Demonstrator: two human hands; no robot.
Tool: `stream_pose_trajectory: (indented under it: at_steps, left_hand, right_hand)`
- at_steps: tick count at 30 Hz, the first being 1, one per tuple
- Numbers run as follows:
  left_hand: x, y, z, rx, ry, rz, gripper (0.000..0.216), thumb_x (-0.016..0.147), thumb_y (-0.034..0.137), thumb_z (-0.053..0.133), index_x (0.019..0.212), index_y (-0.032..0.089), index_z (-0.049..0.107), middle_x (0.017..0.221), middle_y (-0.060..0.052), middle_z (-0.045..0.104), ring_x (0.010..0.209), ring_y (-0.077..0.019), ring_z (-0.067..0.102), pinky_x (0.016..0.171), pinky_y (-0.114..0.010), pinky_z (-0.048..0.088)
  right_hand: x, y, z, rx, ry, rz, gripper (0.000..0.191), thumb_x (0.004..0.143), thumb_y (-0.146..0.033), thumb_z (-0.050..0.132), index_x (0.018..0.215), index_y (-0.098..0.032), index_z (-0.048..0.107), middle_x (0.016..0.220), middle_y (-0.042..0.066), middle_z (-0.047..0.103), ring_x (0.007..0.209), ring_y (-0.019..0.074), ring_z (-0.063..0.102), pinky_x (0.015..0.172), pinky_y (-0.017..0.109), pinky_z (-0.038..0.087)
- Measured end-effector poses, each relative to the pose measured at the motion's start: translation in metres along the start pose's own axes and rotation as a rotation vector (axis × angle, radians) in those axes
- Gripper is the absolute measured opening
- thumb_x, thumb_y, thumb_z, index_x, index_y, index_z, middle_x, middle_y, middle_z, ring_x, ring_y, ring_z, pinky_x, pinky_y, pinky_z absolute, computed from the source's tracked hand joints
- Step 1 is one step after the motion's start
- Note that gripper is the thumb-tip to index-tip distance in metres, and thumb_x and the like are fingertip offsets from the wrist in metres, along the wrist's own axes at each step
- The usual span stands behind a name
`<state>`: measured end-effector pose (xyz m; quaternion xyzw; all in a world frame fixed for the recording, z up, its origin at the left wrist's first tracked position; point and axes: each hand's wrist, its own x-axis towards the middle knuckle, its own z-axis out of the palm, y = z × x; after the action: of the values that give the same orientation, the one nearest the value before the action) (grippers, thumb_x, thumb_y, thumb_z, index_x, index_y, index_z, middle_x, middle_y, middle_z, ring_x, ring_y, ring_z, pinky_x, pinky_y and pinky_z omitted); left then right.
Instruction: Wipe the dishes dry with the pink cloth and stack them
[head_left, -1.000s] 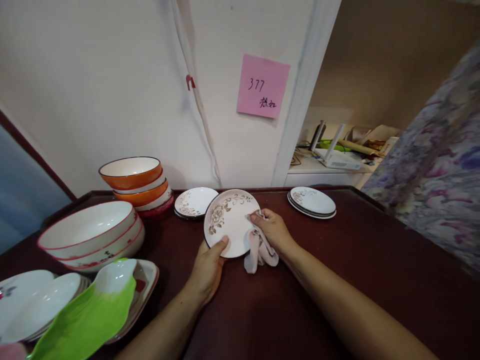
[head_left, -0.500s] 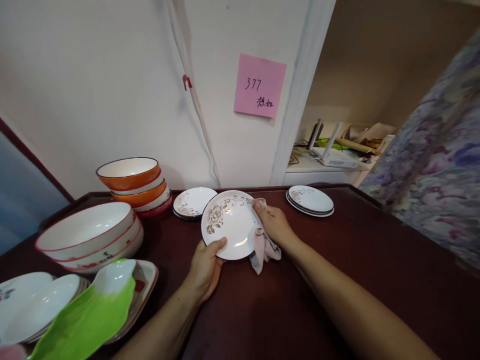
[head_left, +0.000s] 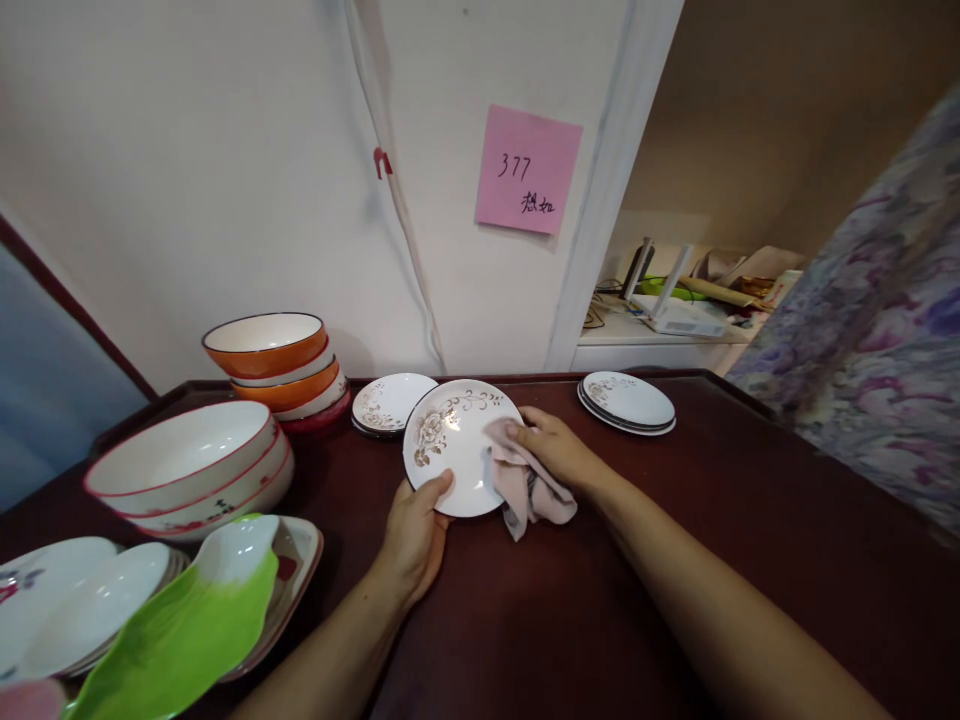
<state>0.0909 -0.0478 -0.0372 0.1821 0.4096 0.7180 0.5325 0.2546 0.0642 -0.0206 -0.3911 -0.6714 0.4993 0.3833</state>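
Observation:
A white plate (head_left: 463, 450) with a brown flower pattern is held tilted above the dark table. My left hand (head_left: 417, 535) grips its lower left rim, thumb on the upper face and fingers underneath. In my right hand (head_left: 551, 445) is a pale pink cloth (head_left: 525, 485), pressed on the plate's right side, with its loose end hanging below. Behind the held plate, a short stack of similar plates (head_left: 391, 400) rests on the table, partly covered by it. Another small stack of these plates (head_left: 628, 398) lies to the right, beyond my right hand.
Orange and white bowls (head_left: 266, 350) are stacked at the back left, with large red-rimmed bowls (head_left: 187, 470) in front. Nearer are a green leaf-shaped dish (head_left: 184, 630), a squarish dish (head_left: 304, 570) and white plates (head_left: 97, 610). The dark table (head_left: 517, 630) has a raised back edge against the wall.
My right hand has moved the cloth inward from the plate's right rim onto its face, and the cloth's folds have shifted. My left hand keeps its hold; the view has shifted slightly.

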Motion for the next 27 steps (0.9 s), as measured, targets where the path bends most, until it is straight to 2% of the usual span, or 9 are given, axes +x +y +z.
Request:
stream_pose_trajectory:
  at_steps: [3, 6, 10, 12, 18, 20, 23, 25, 27]
  left_hand:
    - [-0.001, 0.000, -0.001, 0.030, -0.038, -0.026, 0.044, 0.071, 0.013, 0.069, 0.114, 0.012, 0.064, 0.111, -0.014, 0.071, 0.103, -0.0274, 0.066, 0.092, -0.038, 0.052]
    - [-0.002, -0.002, -0.003, 0.065, -0.101, -0.070, 0.045, 0.069, 0.014, 0.069, 0.114, 0.010, 0.064, 0.108, -0.015, 0.071, 0.100, -0.0288, 0.067, 0.091, -0.039, 0.051]
    - [-0.006, -0.003, -0.004, 0.110, -0.151, -0.145, 0.043, 0.064, 0.015, 0.071, 0.107, 0.008, 0.066, 0.101, -0.016, 0.073, 0.095, -0.0310, 0.067, 0.091, -0.042, 0.049]
    - [-0.009, -0.002, -0.003, 0.128, -0.184, -0.177, 0.042, 0.063, 0.015, 0.071, 0.104, 0.007, 0.067, 0.098, -0.015, 0.073, 0.093, -0.0310, 0.067, 0.091, -0.042, 0.048]
    - [-0.012, 0.002, -0.002, 0.176, -0.293, -0.197, 0.041, 0.066, 0.014, 0.066, 0.106, 0.010, 0.066, 0.090, -0.010, 0.072, 0.091, -0.0266, 0.065, 0.087, -0.037, 0.047]
    - [-0.009, -0.001, -0.005, 0.239, -0.354, -0.180, 0.035, 0.068, 0.013, 0.064, 0.103, 0.012, 0.066, 0.088, -0.008, 0.070, 0.086, -0.0236, 0.063, 0.082, -0.034, 0.046]
    - [-0.004, -0.006, -0.011, 0.346, -0.445, -0.138, 0.025, 0.067, 0.011, 0.063, 0.091, 0.014, 0.066, 0.081, -0.003, 0.066, 0.077, -0.0186, 0.058, 0.074, -0.030, 0.044]
    - [-0.002, -0.008, -0.014, 0.375, -0.448, -0.113, 0.021, 0.064, 0.010, 0.065, 0.084, 0.015, 0.064, 0.077, -0.001, 0.063, 0.075, -0.0171, 0.056, 0.072, -0.029, 0.044]
    - [-0.002, -0.009, -0.016, 0.370, -0.445, -0.109, 0.019, 0.064, 0.011, 0.067, 0.082, 0.016, 0.064, 0.078, -0.001, 0.062, 0.075, -0.0171, 0.056, 0.072, -0.029, 0.044]
  right_hand:
    - [-0.002, -0.006, -0.005, -0.175, -0.029, -0.067, 0.037, 0.075, -0.047, 0.066, 0.097, -0.018, 0.068, 0.093, 0.004, 0.070, 0.085, 0.0203, 0.062, 0.074, 0.029, 0.046]
    - [-0.002, -0.017, -0.012, -0.308, 0.086, -0.126, 0.033, 0.077, -0.049, 0.065, 0.091, -0.019, 0.068, 0.084, 0.003, 0.068, 0.079, 0.0194, 0.061, 0.070, 0.029, 0.045]
    - [-0.007, -0.034, -0.012, -0.554, 0.232, -0.308, 0.027, 0.075, -0.042, 0.070, 0.093, -0.021, 0.069, 0.094, 0.004, 0.065, 0.086, 0.0200, 0.059, 0.077, 0.033, 0.045]
    - [-0.012, -0.041, -0.007, -0.702, 0.238, -0.432, 0.029, 0.078, -0.040, 0.070, 0.099, -0.021, 0.068, 0.098, 0.006, 0.063, 0.092, 0.0215, 0.058, 0.080, 0.034, 0.045]
    - [-0.023, -0.052, 0.005, -1.069, 0.149, -0.731, 0.036, 0.088, -0.040, 0.061, 0.115, -0.016, 0.062, 0.104, 0.012, 0.061, 0.095, 0.0241, 0.053, 0.079, 0.037, 0.043]
    - [-0.026, -0.054, 0.009, -1.105, 0.096, -0.863, 0.035, 0.089, -0.038, 0.059, 0.115, -0.015, 0.062, 0.107, 0.012, 0.061, 0.095, 0.0240, 0.052, 0.078, 0.037, 0.042]
    - [-0.033, -0.057, 0.021, -1.100, -0.058, -1.052, 0.023, 0.094, -0.028, 0.053, 0.111, -0.016, 0.063, 0.108, 0.010, 0.061, 0.096, 0.0217, 0.051, 0.076, 0.034, 0.039]
    - [-0.037, -0.061, 0.029, -1.105, -0.144, -1.102, 0.020, 0.095, -0.022, 0.050, 0.108, -0.018, 0.064, 0.107, 0.008, 0.062, 0.095, 0.0202, 0.051, 0.074, 0.034, 0.037]
    - [-0.039, -0.064, 0.032, -1.132, -0.171, -1.081, 0.018, 0.094, -0.023, 0.052, 0.104, -0.020, 0.066, 0.102, 0.007, 0.063, 0.094, 0.0205, 0.051, 0.073, 0.035, 0.035]
